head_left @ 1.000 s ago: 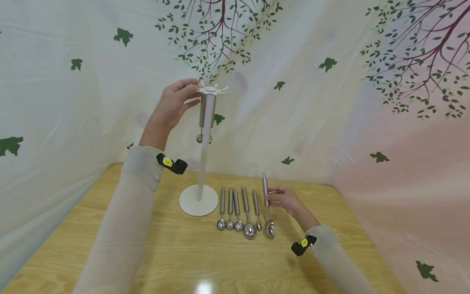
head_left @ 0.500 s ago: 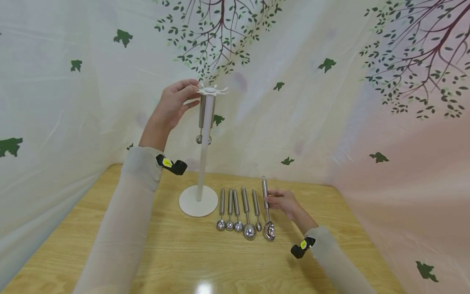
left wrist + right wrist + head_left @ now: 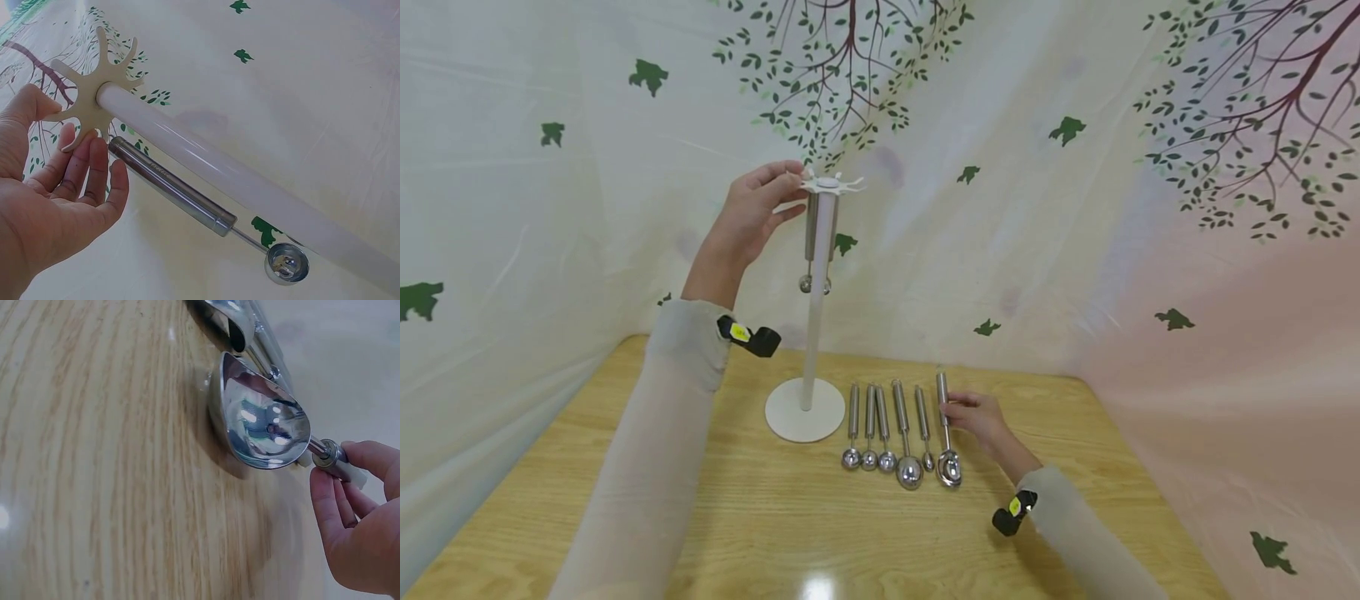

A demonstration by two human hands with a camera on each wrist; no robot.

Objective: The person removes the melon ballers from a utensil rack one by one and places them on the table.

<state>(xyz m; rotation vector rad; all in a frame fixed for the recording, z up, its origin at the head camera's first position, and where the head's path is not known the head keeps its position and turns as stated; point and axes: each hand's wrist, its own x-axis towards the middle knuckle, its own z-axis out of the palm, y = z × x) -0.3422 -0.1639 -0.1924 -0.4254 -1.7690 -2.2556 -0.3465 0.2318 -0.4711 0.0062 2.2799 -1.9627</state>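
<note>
The right grip (image 3: 981,417) is nearly closed, thumb and fingertips pinching the handle of a deep-bowled scoop (image 3: 949,469). That scoop stands at the right end of a row, its bowl low over the worktop (image 3: 850,542); whether the bowl touches the wood I cannot tell. The left grip (image 3: 752,208) is high up at the stand, thumb and fingers closed on the arms of its white hook ring (image 3: 87,97). The loose fingers lie near a hanging handle, but contact with it is unclear.

Below the hook ring, a white post (image 3: 814,333) runs down to a round base (image 3: 820,423). Two hanging utensils (image 3: 810,229) show at the ring, bowls downward, one partly behind the post. Beside the held scoop lie a narrow small scoop (image 3: 922,417), a large round scoop (image 3: 910,472) and three small ball scoops (image 3: 887,461), none on a hook. I judge the work to be at an early stage: two pieces up, six down counting the held one, and several arms of the ring bare.

The held handle's tip comes close to the back edge, where the printed cloth (image 3: 1022,275) rises, so room is tight there. The base sits just left of the row. More room opens toward the front and right. A path from scoop to ring would pass over the other handles, so lifting before crossing seems wise.
</note>
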